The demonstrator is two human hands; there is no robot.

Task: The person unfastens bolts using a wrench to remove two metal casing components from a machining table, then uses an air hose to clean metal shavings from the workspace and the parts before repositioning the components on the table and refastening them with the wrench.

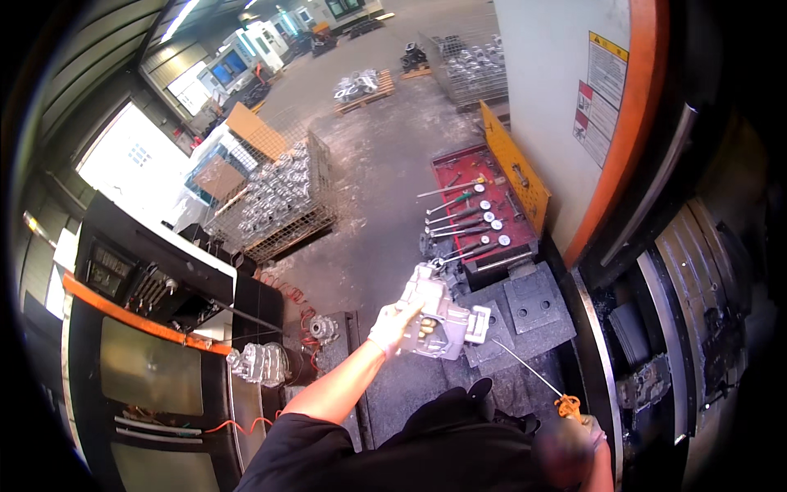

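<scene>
My left hand (392,328), looking gloved in white, is closed on a silver-grey cast metal housing (441,324). It holds the part up in front of me, with brassy pieces showing in an opening. At the lower right my right hand (592,433) grips an orange air blow gun (567,407); some of its fingers are hidden behind a dark blur. The gun's long thin nozzle points up and left toward the housing, its tip apart from it. Below the housing lies a dark grey foam-like block (537,305) with round holes.
Ahead, a red tool tray (492,193) carries several dial gauges. A wire cage (279,205) full of castings stands beyond at left. Other castings (261,363) sit beside a machine control panel (115,266). An open machine (648,328) borders my right; a red coiled hose (305,316) hangs left.
</scene>
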